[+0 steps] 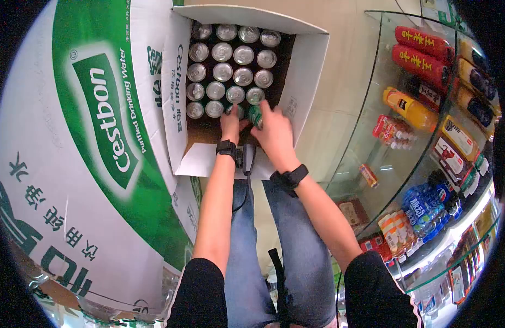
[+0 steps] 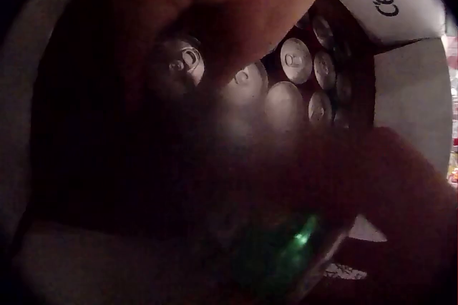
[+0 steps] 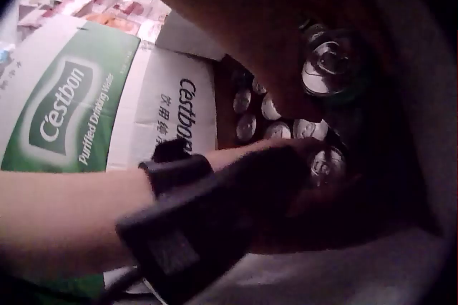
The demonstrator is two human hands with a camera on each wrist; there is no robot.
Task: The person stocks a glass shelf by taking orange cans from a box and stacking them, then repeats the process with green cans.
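A white carton (image 1: 310, 65) stands with its flaps spread, holding several rows of upright drink cans (image 1: 222, 52) with silver tops. My right hand (image 1: 275, 134) reaches in at the near right and grips a green can (image 1: 256, 116); its silver top (image 3: 333, 69) shows in the right wrist view. Beside it, my left hand (image 1: 230, 128) has its fingers round another can (image 1: 235, 111) at the near end of the rows. The left wrist view shows that can's top (image 2: 182, 65) under the hand, while much else there is dark.
A large green and white Cestbon carton (image 1: 99, 109) fills the left side. On the right, glass shelves (image 1: 351, 120) hold packaged sausages (image 1: 422, 60), an orange pack (image 1: 408, 106) and blue bottles (image 1: 430, 205). A strap (image 1: 279, 279) hangs between the person's legs.
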